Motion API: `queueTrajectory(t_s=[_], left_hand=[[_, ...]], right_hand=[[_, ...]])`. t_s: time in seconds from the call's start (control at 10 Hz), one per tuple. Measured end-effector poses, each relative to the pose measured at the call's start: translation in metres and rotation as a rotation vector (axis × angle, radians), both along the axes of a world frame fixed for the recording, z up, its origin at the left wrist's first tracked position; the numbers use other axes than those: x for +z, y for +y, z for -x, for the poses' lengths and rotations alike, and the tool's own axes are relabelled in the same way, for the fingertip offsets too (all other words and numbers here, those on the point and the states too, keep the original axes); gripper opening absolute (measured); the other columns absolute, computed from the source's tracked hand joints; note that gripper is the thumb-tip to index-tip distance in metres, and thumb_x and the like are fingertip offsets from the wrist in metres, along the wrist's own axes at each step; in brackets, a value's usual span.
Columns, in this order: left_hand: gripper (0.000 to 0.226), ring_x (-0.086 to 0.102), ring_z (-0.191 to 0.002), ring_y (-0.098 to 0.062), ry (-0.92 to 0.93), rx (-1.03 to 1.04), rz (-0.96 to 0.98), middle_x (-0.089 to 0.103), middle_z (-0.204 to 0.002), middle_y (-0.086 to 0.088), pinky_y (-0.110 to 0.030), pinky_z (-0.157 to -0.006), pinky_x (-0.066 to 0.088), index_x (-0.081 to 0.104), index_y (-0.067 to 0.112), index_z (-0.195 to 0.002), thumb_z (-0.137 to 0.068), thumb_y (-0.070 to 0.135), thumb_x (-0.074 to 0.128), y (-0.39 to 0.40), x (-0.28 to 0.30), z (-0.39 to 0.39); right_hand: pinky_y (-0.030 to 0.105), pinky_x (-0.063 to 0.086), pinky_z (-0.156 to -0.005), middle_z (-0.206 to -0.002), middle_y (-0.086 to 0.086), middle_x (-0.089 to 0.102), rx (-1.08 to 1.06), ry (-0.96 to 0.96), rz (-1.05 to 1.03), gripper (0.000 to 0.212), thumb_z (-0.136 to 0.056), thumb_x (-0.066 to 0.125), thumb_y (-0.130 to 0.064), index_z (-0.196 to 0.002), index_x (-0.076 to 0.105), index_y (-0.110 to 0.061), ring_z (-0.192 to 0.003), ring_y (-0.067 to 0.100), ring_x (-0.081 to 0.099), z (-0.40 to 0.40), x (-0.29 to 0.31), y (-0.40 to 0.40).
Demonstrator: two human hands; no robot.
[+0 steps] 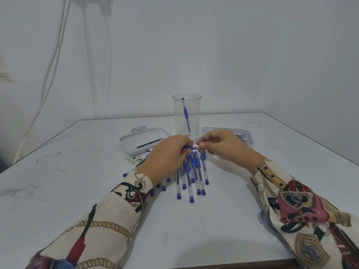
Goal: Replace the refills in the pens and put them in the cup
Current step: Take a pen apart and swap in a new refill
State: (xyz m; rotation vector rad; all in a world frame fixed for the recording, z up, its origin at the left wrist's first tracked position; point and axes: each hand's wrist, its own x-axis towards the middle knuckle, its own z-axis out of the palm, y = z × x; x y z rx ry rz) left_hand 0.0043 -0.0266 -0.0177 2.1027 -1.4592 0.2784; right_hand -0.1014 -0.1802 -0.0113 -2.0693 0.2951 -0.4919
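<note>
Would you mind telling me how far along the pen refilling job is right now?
Early on. One pen stands in the cup. The left hand and right hand hold another pen between them. A pile of pens on the table remains.

Both forearms, in patterned sleeves, reach from the lower corners toward mid-frame. The left hand [167, 152] has its fingers curled, knuckles up; the right hand [219, 145] seems to pinch with thumb and forefinger, fingertips nearly meeting.
</note>
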Motion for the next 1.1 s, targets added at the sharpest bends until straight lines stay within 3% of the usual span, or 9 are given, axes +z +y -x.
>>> queueTrajectory(t_s=[0.2, 0.3, 0.4, 0.5, 0.6, 0.7, 0.9, 1.0, 1.1], left_hand=[[0.014, 0.054, -0.087, -0.013, -0.004, 0.006, -0.008, 0.06, -0.096, 0.003, -0.033, -0.081, 0.047, 0.059, 0.018, -0.104, -0.093, 0.021, 0.051, 0.0, 0.0, -0.001], [0.015, 0.054, -0.087, -0.014, -0.008, 0.008, -0.011, 0.06, -0.097, 0.003, -0.033, -0.082, 0.047, 0.059, 0.018, -0.105, -0.093, 0.021, 0.051, 0.0, 0.0, -0.001], [0.015, 0.054, -0.088, -0.013, -0.008, 0.01, -0.009, 0.06, -0.097, 0.003, -0.032, -0.082, 0.046, 0.06, 0.018, -0.105, -0.093, 0.02, 0.051, 0.0, 0.0, -0.001], [0.016, 0.054, -0.09, -0.013, -0.007, 0.014, -0.003, 0.06, -0.099, 0.003, -0.031, -0.083, 0.046, 0.06, 0.018, -0.107, -0.093, 0.02, 0.052, 0.001, 0.0, -0.001], [0.016, 0.053, -0.089, -0.011, -0.002, 0.024, -0.008, 0.059, -0.1, 0.004, -0.027, -0.082, 0.045, 0.059, 0.018, -0.108, -0.094, 0.02, 0.051, 0.001, 0.001, -0.001], [0.017, 0.054, -0.091, -0.012, 0.013, 0.039, -0.014, 0.06, -0.101, 0.003, -0.028, -0.084, 0.045, 0.059, 0.018, -0.108, -0.094, 0.02, 0.051, 0.001, 0.001, -0.001], [0.017, 0.055, -0.095, -0.012, 0.034, 0.05, -0.029, 0.061, -0.105, 0.003, -0.03, -0.088, 0.047, 0.059, 0.018, -0.109, -0.094, 0.02, 0.051, 0.002, 0.002, -0.001], [0.017, 0.055, -0.094, -0.012, 0.039, 0.055, -0.032, 0.061, -0.105, 0.003, -0.03, -0.087, 0.047, 0.059, 0.018, -0.109, -0.094, 0.019, 0.05, 0.002, 0.002, -0.001], [0.018, 0.055, -0.094, -0.012, 0.049, 0.057, -0.033, 0.06, -0.106, 0.002, -0.029, -0.088, 0.047, 0.059, 0.018, -0.11, -0.094, 0.019, 0.05, 0.002, 0.003, 0.0]], right_hand=[[0.045, 0.052, -0.086, -0.083, 0.0, 0.074, -0.02, -0.017, -0.001, 0.015, -0.079, 0.075, -0.013, -0.084, 0.073, -0.027, -0.081, 0.018, 0.067, 0.001, 0.001, -0.002], [0.049, 0.05, -0.09, -0.086, 0.007, 0.074, -0.01, -0.031, -0.015, 0.018, -0.077, 0.076, -0.008, -0.087, 0.073, -0.023, -0.09, 0.032, 0.067, 0.002, 0.002, 0.0], [0.046, 0.053, -0.084, -0.08, 0.005, 0.073, -0.009, -0.03, -0.027, 0.021, -0.077, 0.076, -0.004, -0.088, 0.07, -0.021, -0.08, 0.027, 0.067, 0.002, 0.002, -0.002], [0.029, 0.055, -0.071, -0.074, 0.0, 0.071, 0.011, -0.031, -0.064, 0.023, -0.078, 0.073, 0.002, -0.088, 0.069, -0.018, -0.072, 0.013, 0.065, 0.002, 0.002, -0.003], [0.023, 0.056, -0.071, -0.074, 0.001, 0.071, 0.018, -0.025, -0.101, 0.021, -0.078, 0.072, 0.005, -0.088, 0.069, -0.013, -0.073, 0.014, 0.067, 0.003, 0.002, -0.006], [0.032, 0.056, -0.08, -0.079, 0.004, 0.074, 0.005, -0.002, -0.102, 0.015, -0.079, 0.073, 0.002, -0.087, 0.072, -0.011, -0.079, 0.021, 0.07, 0.005, 0.003, -0.012], [0.024, 0.058, -0.079, -0.08, 0.006, 0.073, -0.004, 0.023, -0.139, 0.013, -0.082, 0.069, 0.001, -0.086, 0.073, -0.011, -0.076, 0.012, 0.07, 0.009, 0.007, -0.013], [0.021, 0.057, -0.075, -0.078, 0.004, 0.073, -0.027, 0.024, -0.137, 0.014, -0.083, 0.069, 0.001, -0.084, 0.073, -0.011, -0.075, 0.011, 0.069, 0.01, 0.01, -0.012], [0.006, 0.048, -0.061, -0.076, -0.001, 0.072, -0.104, 0.045, -0.02, 0.012, -0.082, 0.069, -0.001, -0.085, 0.075, -0.011, -0.067, -0.001, 0.066, 0.014, 0.013, -0.013]])
